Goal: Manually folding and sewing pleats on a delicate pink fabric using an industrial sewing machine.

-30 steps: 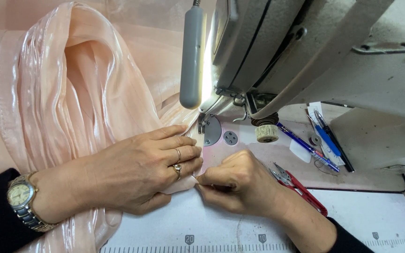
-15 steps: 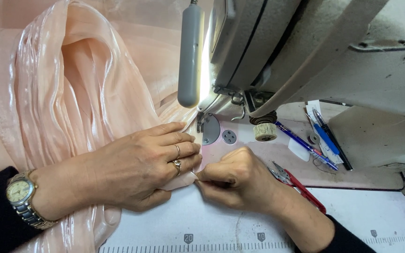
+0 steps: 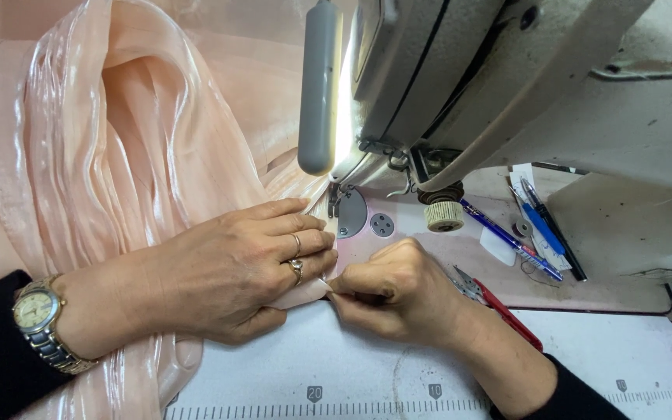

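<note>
Shiny peach fabric [image 3: 118, 155] lies bunched on the left and runs under the sewing machine [image 3: 507, 85] toward its presser foot [image 3: 334, 204]. My left hand [image 3: 227, 268], with rings and a wristwatch, presses flat on the fabric just left of the needle plate [image 3: 351, 214]. My right hand [image 3: 398, 292] is curled, its fingertips pinching the fabric's folded edge [image 3: 309, 294] right in front of the foot. The two hands almost touch. The needle itself is hidden behind the foot and the hands.
A grey lamp [image 3: 319, 85] hangs beside the machine head. Red-handled snips [image 3: 507, 311], blue pens [image 3: 534, 229] and a thread spool [image 3: 443, 214] lie on the machine bed to the right. A ruler strip [image 3: 367, 404] runs along the table's near edge.
Both hands have stayed on the fabric edge in front of the foot. The right hand has shifted very slightly; the fabric looks much the same.
</note>
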